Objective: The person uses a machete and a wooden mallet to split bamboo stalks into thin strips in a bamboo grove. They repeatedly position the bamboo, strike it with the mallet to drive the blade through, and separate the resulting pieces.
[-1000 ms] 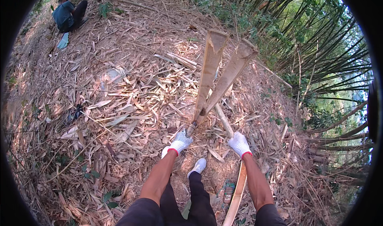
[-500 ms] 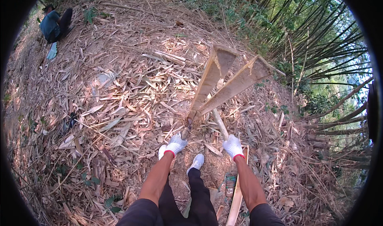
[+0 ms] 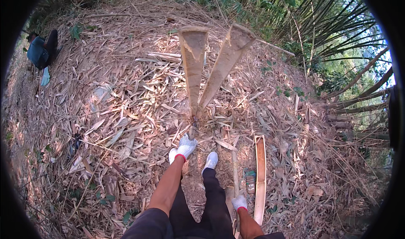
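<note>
My left hand [image 3: 187,146], in a white knitted glove with a red cuff, is closed round the brown handle of a knife [image 3: 193,131]. Only a dark stretch of metal shows past the handle; the rest of the blade is hidden at the base of a split bamboo piece [image 3: 193,70]. Its two pale, hollow halves spread apart in a V, wider at their far ends. Low on the right, my gloved right hand [image 3: 239,202] grips a wooden stick [image 3: 235,167], which points away from me beside my right leg.
A curved half of split bamboo [image 3: 260,184] lies at my right, beside a dark green and brown item [image 3: 250,181]. Dry leaves cover the slope. A person [image 3: 41,51] sits at the far left; bamboo stems [image 3: 337,32] crowd the right.
My right hand has drawn the stick back and down, away from the bamboo. The split halves have swung to the left and stand more upright in view. My left hand keeps its grip.
</note>
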`<move>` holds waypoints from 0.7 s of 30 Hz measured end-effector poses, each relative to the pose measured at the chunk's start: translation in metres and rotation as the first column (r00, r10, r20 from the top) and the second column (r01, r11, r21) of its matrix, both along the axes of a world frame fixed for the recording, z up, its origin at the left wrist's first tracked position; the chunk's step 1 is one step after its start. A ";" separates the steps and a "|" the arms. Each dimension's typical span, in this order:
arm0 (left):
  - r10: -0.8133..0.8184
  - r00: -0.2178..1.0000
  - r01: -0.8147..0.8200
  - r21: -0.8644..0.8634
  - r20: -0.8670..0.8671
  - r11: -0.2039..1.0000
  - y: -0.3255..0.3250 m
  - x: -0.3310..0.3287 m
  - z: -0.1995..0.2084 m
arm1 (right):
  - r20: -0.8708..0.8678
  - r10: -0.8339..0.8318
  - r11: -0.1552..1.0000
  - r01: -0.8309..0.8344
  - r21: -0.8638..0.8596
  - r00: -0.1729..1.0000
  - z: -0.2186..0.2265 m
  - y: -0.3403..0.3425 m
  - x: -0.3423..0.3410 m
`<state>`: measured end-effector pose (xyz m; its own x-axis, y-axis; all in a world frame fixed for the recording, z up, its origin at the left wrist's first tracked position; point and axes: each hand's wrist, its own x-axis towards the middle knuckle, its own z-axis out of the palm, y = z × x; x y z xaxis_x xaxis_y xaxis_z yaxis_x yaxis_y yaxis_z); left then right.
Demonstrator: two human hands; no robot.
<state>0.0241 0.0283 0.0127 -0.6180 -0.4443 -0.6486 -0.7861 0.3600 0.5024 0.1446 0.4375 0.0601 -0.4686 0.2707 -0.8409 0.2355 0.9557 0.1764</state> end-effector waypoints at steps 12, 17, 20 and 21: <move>0.012 0.999 -0.012 -0.003 -0.034 1.000 0.006 0.013 -0.002 | -0.458 -0.702 0.013 -0.633 -0.774 0.545 0.268 -0.300 -0.299; 0.037 0.997 -0.035 -0.019 0.068 0.999 0.020 0.014 0.003 | -0.437 -0.637 -0.055 -0.604 -0.795 0.635 0.343 -0.370 -0.315; 0.046 0.998 -0.045 -0.030 0.031 0.999 0.022 0.025 -0.009 | -0.577 -0.572 0.054 -0.675 -0.736 0.583 0.342 -0.376 -0.317; 0.056 0.998 -0.056 -0.047 0.004 0.997 0.022 0.028 -0.015 | -0.497 -0.558 0.017 -0.590 -0.807 0.664 0.342 -0.379 -0.313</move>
